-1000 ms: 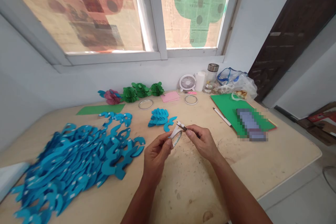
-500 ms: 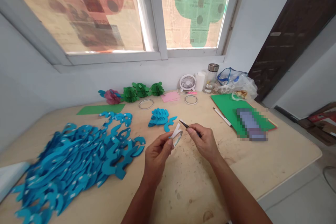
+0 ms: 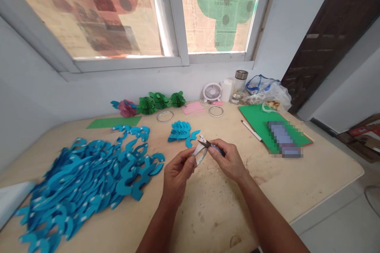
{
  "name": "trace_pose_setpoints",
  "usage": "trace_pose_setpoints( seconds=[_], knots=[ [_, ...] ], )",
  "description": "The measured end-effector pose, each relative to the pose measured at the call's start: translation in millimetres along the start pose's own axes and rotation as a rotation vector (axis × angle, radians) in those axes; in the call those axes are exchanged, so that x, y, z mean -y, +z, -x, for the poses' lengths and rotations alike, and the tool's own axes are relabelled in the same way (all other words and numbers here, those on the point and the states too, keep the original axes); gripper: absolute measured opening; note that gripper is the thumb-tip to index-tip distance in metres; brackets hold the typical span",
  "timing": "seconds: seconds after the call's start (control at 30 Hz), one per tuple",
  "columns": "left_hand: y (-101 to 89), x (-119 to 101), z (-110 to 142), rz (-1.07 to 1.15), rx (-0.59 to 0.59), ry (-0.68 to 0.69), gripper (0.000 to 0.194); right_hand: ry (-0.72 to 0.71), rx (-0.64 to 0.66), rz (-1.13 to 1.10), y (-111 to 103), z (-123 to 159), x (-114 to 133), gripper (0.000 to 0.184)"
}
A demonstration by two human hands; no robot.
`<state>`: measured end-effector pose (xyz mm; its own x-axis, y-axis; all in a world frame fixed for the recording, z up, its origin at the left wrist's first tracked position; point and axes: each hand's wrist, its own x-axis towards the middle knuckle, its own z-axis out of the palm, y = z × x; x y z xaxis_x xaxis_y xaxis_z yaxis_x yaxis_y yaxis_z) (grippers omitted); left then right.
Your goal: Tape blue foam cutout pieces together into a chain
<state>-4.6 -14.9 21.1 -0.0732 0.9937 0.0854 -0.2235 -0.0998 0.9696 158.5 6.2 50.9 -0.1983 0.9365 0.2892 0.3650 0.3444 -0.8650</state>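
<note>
My left hand point(image 3: 177, 174) pinches a small roll of double-sided tape point(image 3: 200, 154) with a loose white strip sticking up. My right hand point(image 3: 228, 161) grips a small pair of snips point(image 3: 208, 144), whose open blades straddle the end of that strip. Both hands hover just above the wooden table point(image 3: 213, 201). Just beyond them lies a small stack of blue cut-out shapes point(image 3: 181, 131). A large heap of the same blue shapes point(image 3: 83, 182) covers the table's left side.
Along the back edge sit green paper flowers point(image 3: 160, 102), a pink flower point(image 3: 127, 108), two tape rings point(image 3: 165, 117), pink paper point(image 3: 192, 108), a small fan point(image 3: 211, 92) and a jar point(image 3: 238, 87). A green sheet point(image 3: 258, 120) and pen point(image 3: 251, 131) lie right.
My right hand drew back a little, then returned to the strip with the snips now open around its end. The view has tilted slightly.
</note>
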Motion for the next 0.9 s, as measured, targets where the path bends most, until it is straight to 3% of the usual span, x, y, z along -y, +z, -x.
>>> trace_pose_setpoints(
  seconds=[0.53, 0.9],
  knots=[
    [-0.5, -1.7, -2.3, 0.022, 0.124, -0.064, 0.031, -0.007, 0.025, -0.013, 0.0, 0.6, 0.5, 0.035],
    [-0.5, 1.8, -2.9, 0.022, 0.124, -0.069, 0.029, -0.029, 0.01, -0.021, 2.0, 0.5, -1.4, 0.035]
  ],
)
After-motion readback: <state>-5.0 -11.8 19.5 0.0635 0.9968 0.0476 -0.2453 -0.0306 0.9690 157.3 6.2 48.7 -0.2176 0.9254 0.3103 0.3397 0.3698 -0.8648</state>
